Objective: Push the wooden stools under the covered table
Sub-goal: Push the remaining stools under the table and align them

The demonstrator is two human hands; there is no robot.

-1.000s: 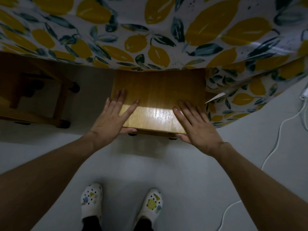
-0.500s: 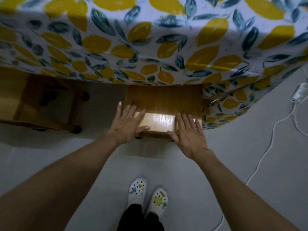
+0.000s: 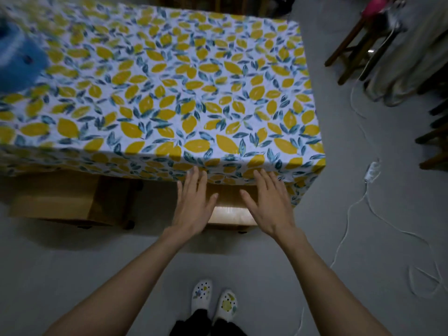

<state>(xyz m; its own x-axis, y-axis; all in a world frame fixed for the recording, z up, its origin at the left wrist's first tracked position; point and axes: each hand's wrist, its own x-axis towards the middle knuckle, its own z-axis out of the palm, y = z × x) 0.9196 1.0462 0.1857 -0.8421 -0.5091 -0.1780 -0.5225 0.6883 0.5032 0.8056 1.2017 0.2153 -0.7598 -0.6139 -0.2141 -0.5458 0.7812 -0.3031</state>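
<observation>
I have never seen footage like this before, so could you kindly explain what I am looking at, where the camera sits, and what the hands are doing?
There is no machine here: the camera is worn on a person's head and looks down, so you see their own bare arms and their shoes on the grey floor. The left hand and right hand are open and spread flat over a wooden stool, most of which sits under the table. Neither hand grips anything. The table is covered by a cloth printed with yellow lemons. A blurred blue thing sits at its far left. A second stool stands to the left, partly under the table. A white cable trails over the floor on the right.
</observation>
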